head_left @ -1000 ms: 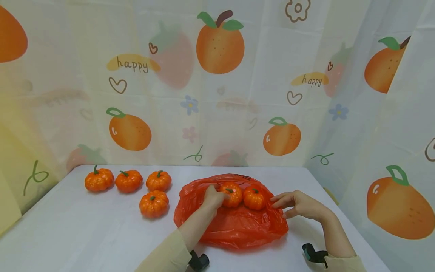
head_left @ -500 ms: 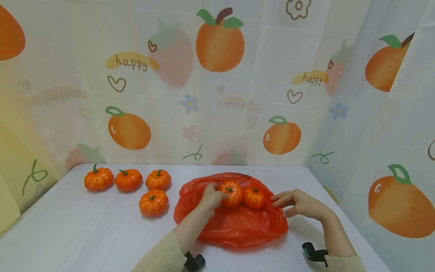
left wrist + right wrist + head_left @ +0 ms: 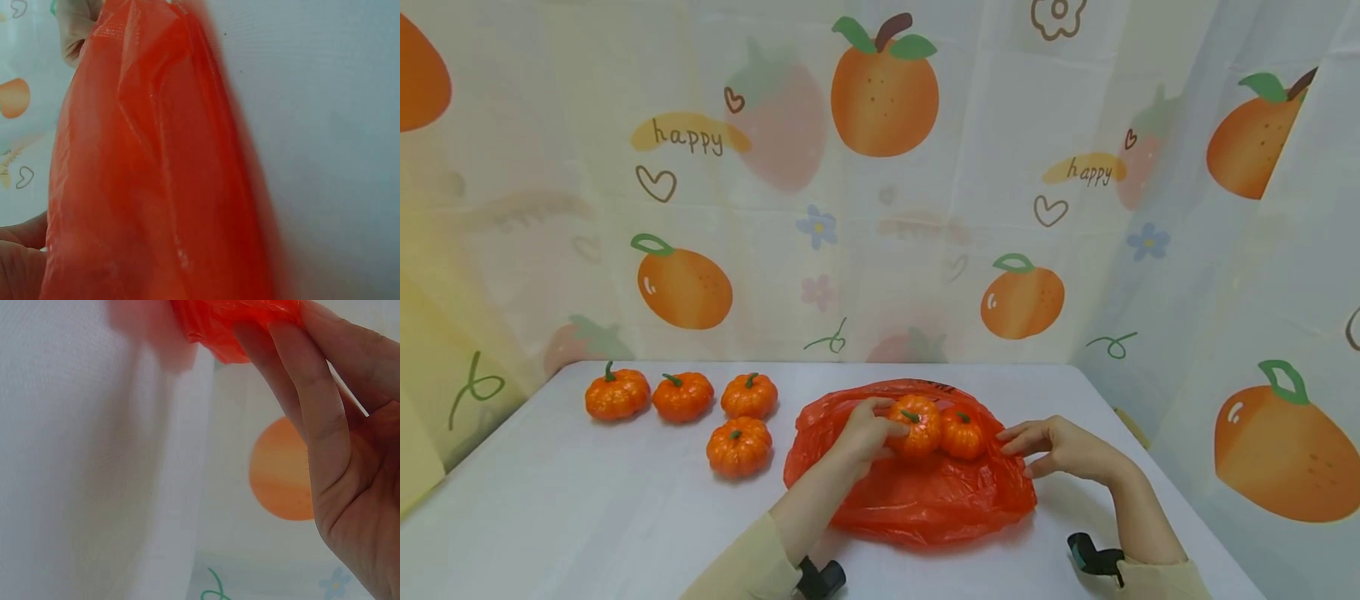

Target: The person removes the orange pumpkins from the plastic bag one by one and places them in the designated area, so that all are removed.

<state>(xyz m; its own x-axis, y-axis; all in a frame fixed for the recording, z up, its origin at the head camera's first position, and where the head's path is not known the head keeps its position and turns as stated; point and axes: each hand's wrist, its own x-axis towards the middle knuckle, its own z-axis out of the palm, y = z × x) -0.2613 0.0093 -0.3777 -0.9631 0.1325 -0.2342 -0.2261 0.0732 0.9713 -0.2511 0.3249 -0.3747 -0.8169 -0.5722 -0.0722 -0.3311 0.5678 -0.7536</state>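
A red plastic bag [image 3: 925,508] lies spread open on the table. In its mouth are two small orange pumpkins with green stems, a left pumpkin [image 3: 923,437] and a right pumpkin [image 3: 962,435]. My left hand [image 3: 863,435] reaches into the bag and holds the left pumpkin by its left side, fingers behind and thumb in front. My right hand [image 3: 1060,450] pinches the bag's right edge between thumb and fingers. In the right wrist view, the fingertips meet the red plastic [image 3: 228,337]. The bag wall [image 3: 150,156] fills much of the left wrist view and hides the held pumpkin.
Several more pumpkins stand left of the bag, the nearest pumpkin [image 3: 739,448] in front of a row at the back. The white table [image 3: 587,517] ends at a printed curtain [image 3: 887,250] behind and on the right.
The left pumpkin has shifted slightly right with my left hand's hold and now overlaps the right pumpkin. My left forearm has swung a little left. The right hand keeps its place.
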